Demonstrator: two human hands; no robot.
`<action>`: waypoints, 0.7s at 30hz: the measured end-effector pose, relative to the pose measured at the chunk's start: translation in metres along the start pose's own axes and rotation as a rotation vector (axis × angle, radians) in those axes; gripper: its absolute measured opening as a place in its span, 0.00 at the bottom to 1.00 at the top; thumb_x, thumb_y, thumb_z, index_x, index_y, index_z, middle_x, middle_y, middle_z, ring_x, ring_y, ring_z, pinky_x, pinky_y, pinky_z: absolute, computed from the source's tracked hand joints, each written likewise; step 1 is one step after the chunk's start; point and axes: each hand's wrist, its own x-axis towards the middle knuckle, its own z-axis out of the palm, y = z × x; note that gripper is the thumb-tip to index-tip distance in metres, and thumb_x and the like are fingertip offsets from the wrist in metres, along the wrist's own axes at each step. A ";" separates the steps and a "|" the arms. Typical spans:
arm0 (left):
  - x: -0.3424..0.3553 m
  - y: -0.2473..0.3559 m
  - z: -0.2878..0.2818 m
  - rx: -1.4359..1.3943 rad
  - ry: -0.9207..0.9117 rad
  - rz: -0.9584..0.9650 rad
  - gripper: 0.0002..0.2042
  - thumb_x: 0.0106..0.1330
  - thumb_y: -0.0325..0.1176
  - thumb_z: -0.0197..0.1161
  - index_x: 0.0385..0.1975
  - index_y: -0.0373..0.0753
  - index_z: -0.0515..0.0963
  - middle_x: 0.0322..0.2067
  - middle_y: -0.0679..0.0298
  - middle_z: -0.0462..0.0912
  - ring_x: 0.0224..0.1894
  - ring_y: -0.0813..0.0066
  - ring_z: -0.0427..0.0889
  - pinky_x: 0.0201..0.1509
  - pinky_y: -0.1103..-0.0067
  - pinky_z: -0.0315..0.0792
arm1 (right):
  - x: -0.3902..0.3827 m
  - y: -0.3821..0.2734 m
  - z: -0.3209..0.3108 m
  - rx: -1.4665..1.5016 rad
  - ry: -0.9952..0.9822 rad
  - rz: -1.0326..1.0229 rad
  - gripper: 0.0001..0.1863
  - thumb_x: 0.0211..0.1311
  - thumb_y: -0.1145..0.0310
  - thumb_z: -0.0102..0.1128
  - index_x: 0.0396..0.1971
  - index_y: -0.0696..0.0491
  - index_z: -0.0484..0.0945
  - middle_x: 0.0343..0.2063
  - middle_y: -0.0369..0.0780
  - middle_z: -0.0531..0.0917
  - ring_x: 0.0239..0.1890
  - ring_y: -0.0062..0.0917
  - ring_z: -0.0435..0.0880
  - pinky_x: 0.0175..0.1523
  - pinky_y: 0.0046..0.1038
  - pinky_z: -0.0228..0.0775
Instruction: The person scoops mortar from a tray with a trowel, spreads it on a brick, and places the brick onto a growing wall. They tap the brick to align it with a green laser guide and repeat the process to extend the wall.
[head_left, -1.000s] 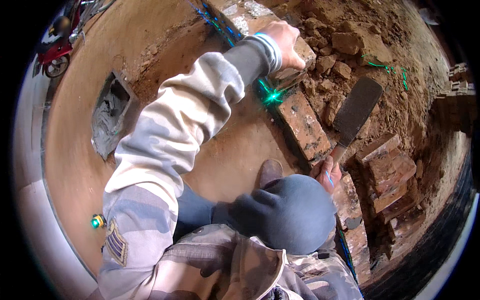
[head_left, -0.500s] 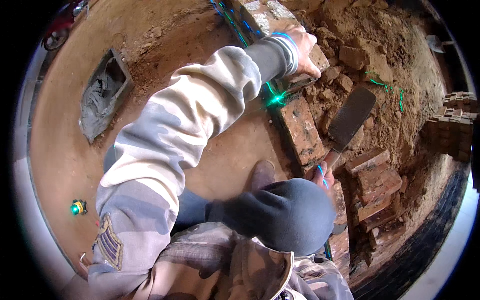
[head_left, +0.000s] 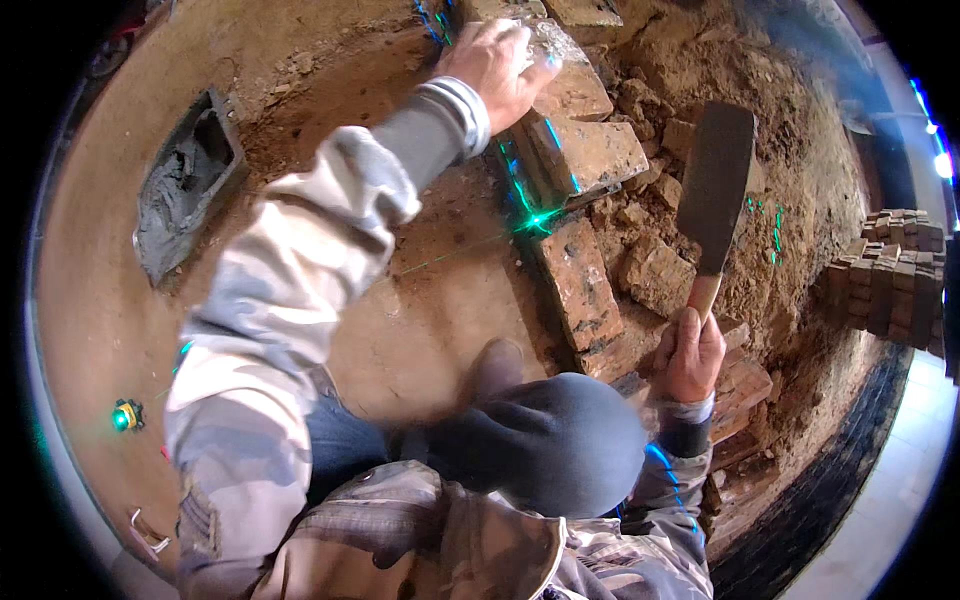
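My left hand [head_left: 500,70] is on a white-patched brick [head_left: 560,75] atop the brick row at the upper middle, fingers bent over it. Below it lies a pale brick [head_left: 595,155]; under that, a green laser glint shows beside a mottled brick [head_left: 582,285]. My right hand [head_left: 690,350] is closed on the wooden handle of a broad, dark trowel [head_left: 716,175], its blade raised over rubble [head_left: 650,270] to the right of the row.
A trough of grey mortar [head_left: 185,190] lies at the left, a small laser level [head_left: 127,417] below it. Brick stacks [head_left: 885,285] stand at the right. Loose earth [head_left: 800,200] banks beside the row. Part of a red motorbike [head_left: 108,50] shows at upper left.
My left hand has moved up and left along the row, off the brick it held. My right hand has come rightward into fuller view, with the trowel raised more upright.
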 end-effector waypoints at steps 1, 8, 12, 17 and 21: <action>-0.003 -0.008 -0.002 0.009 -0.103 0.081 0.31 0.71 0.59 0.53 0.55 0.34 0.77 0.62 0.46 0.72 0.65 0.51 0.70 0.70 0.61 0.62 | 0.008 -0.001 -0.005 -0.015 -0.023 -0.034 0.15 0.78 0.62 0.48 0.32 0.55 0.73 0.15 0.29 0.69 0.15 0.11 0.65 0.20 0.19 0.54; 0.075 -0.024 -0.169 0.079 -0.145 0.031 0.15 0.67 0.38 0.56 0.31 0.31 0.81 0.32 0.43 0.83 0.39 0.45 0.82 0.48 0.60 0.76 | 0.039 -0.062 -0.021 -0.134 -0.188 -0.002 0.13 0.77 0.66 0.46 0.39 0.59 0.75 0.17 0.31 0.71 0.12 0.12 0.64 0.18 0.19 0.53; 0.045 -0.030 -0.145 0.406 -0.666 0.150 0.22 0.68 0.53 0.58 0.40 0.37 0.83 0.30 0.43 0.84 0.35 0.47 0.86 0.45 0.57 0.78 | 0.054 -0.080 -0.011 -0.091 -0.258 0.006 0.12 0.76 0.68 0.46 0.46 0.60 0.74 0.17 0.32 0.73 0.13 0.12 0.65 0.18 0.17 0.54; -0.016 0.020 -0.071 -0.287 -1.006 -0.676 0.54 0.57 0.79 0.52 0.53 0.19 0.76 0.56 0.37 0.77 0.62 0.47 0.75 0.66 0.68 0.68 | 0.082 -0.071 -0.015 -0.046 -0.364 -0.064 0.12 0.76 0.70 0.46 0.49 0.61 0.74 0.17 0.32 0.73 0.13 0.11 0.65 0.18 0.18 0.55; -0.067 0.025 0.030 -0.534 -1.011 -0.743 0.61 0.50 0.83 0.50 0.60 0.19 0.70 0.57 0.38 0.76 0.63 0.52 0.73 0.69 0.68 0.63 | 0.092 -0.072 -0.007 -0.046 -0.443 -0.098 0.11 0.76 0.70 0.46 0.46 0.60 0.74 0.18 0.32 0.74 0.14 0.12 0.66 0.18 0.18 0.57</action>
